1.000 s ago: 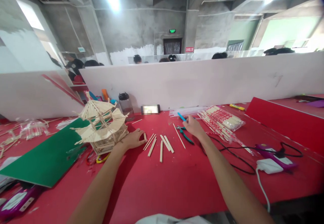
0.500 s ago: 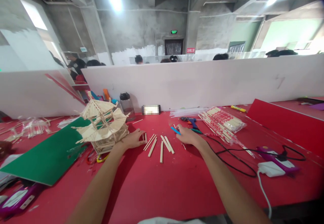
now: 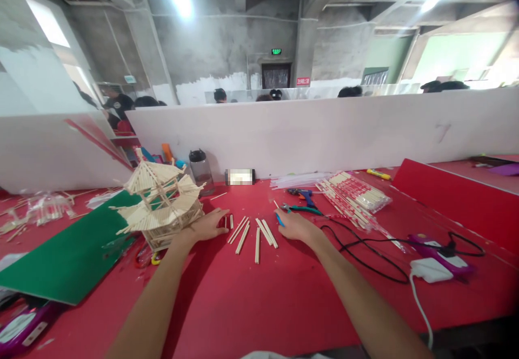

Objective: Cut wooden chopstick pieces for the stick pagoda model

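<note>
My left hand (image 3: 208,225) rests on the table beside a wooden stick model of a tiered pavilion (image 3: 162,207). Its thumb and fingers are apart, curved around a short stick; another short stick (image 3: 231,221) stands just past the fingertips. Between my hands, several cut wooden sticks (image 3: 257,245) lie fanned out in small groups. My right hand (image 3: 295,225) is closed on a slim blue object (image 3: 279,219), its kind partly hidden by the fingers. A thin stick (image 3: 276,204) shows at its fingertips. Teal-handled pliers (image 3: 302,208) lie just beyond that hand.
A blue glue gun (image 3: 306,195) and bagged sticks (image 3: 357,194) lie right, near a black cable (image 3: 365,240) and white plug (image 3: 432,270). Left are a green board (image 3: 68,261) and a dark-lidded bottle (image 3: 200,171). A white partition (image 3: 304,132) borders the back.
My left hand has drawn back slightly from the short sticks. My right hand has moved slightly nearer and turned the blue object steeper; the pliers beyond it show more.
</note>
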A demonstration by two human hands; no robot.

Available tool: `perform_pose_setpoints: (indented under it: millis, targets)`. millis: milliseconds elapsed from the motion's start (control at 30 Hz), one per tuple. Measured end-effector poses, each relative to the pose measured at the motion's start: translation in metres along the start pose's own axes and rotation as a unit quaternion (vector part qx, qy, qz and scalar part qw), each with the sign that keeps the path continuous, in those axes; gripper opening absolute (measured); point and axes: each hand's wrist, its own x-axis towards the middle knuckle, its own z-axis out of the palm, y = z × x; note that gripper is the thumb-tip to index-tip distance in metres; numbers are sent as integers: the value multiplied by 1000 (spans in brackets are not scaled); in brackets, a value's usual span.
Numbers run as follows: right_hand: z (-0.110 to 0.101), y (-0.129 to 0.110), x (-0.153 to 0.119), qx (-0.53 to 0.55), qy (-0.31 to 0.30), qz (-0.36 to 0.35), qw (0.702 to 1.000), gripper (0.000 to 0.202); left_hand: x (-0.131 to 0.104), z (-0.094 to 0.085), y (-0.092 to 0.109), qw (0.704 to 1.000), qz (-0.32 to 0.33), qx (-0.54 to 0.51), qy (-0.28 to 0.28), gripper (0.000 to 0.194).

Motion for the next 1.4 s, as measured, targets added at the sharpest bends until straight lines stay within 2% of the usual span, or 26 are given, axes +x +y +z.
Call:
perform_pose_setpoints:
  millis: [100, 267, 433, 533, 667, 800, 867, 933, 1033, 1100, 1200, 1400]
  targets:
    - [-1, -4, 0, -3, 16, 5, 1000, 40, 1, 2, 1, 1000, 1, -8, 11, 60]
    - [-10, -2, 1, -14, 82, 34, 996, 31, 5, 7, 8, 999, 19, -10, 27, 57]
    - [-6, 0, 0, -36, 49, 40, 997, 26, 10, 16, 8, 998, 27, -16, 53, 51]
    - [-2, -2, 0, -44, 50, 29, 997, 25, 11, 17, 7, 998, 28, -18, 55, 53]
    - [-6, -3, 0, -38, 77, 34, 996, 22, 9, 12, 9, 998, 25, -14, 60, 58]
    - [-15, -6, 2, 43, 139, 35, 989, 23, 5, -3, 22, 994, -2, -3, 108, 60]
    - [-16, -12, 4, 157, 164, -11, 974, 23, 2, -12, 37, 989, 12, -11, 150, 63]
    - [-12, -21, 8, 311, 154, -69, 935, 27, 1, -16, 58, 980, 59, -37, 188, 64]
    - [-1, -33, 13, 506, 87, -100, 853, 37, 2, -10, 90, 968, 139, -80, 191, 62]
    - [4, -38, 15, 562, 67, -112, 817, 39, 4, -1, 105, 964, 186, -86, 169, 59]
    - [7, -37, 16, 581, 68, -115, 803, 37, 6, 11, 113, 960, 203, -101, 164, 55]
    - [2, -29, 13, 556, 88, -119, 818, 33, 7, 12, 110, 963, 135, -140, 186, 43]
